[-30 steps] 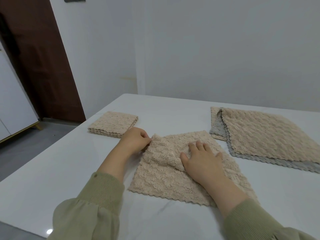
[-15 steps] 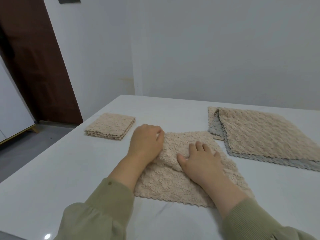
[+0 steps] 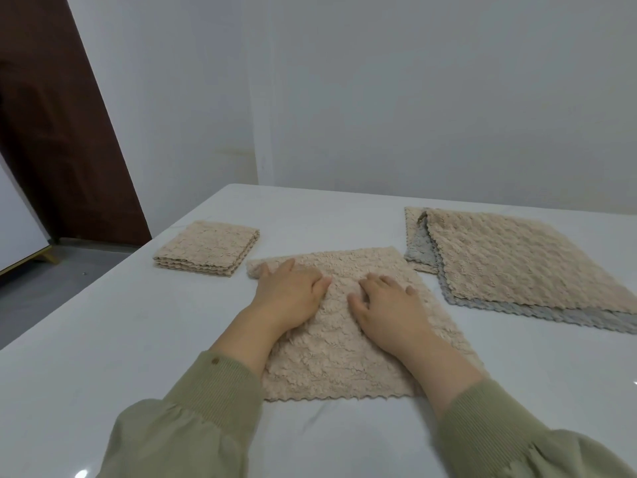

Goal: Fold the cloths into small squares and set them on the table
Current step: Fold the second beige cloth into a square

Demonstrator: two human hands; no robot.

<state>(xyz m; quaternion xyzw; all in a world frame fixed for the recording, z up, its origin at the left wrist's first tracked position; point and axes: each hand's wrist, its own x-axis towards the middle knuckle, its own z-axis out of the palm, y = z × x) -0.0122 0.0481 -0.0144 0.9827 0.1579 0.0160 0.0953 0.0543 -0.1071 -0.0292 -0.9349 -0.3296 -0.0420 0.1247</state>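
hands (image 3: 293, 298) flat, nubby beige cloth (image 3: 344, 360)

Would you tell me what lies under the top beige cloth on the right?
A grey cloth shows along its edges, another beige corner beneath; the rest is covered.

A plain white wall (image 3: 413, 98) fills the upper centre and right of the frame. A dark brown door (image 3: 62, 150) occupies the upper left. Grey floor (image 3: 69, 267) lies at mid left, beside a white cabinet (image 3: 17, 229). A glossy white table (image 3: 103, 339) spans the lower frame, with a light reflection (image 3: 82, 473) at lower left.
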